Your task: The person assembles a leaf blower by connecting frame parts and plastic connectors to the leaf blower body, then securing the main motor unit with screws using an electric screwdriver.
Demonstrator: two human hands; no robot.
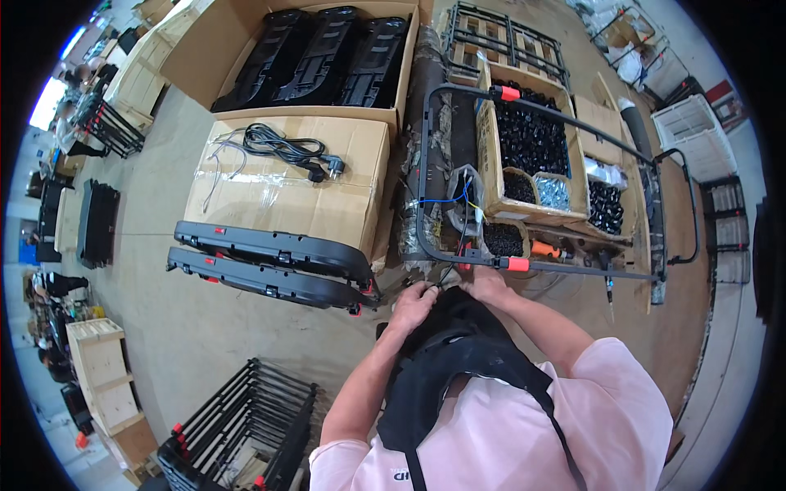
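I have both hands low in the middle of the head view, just in front of the black apron. The left hand is narrow, its fingers curled together beside a thin dark cable. The right hand is just beside it, below the lower bar of a black tubular frame. The fingertips are small and partly hidden from me, so I cannot tell whether either hand actually grips the cable.

The cable lies between the 2 hands, near the frame's lower left corner. I count 2 red clips on the frame, 1 on the upper bar and 1 on the lower bar. A blue wire crosses the frame's left side.

Beyond the frame I see a wooden bin of black parts, and an orange-handled tool lies near the lower bar. To the left, a coiled black power cord rests on a cardboard box, with 2 long black housings along its near side.
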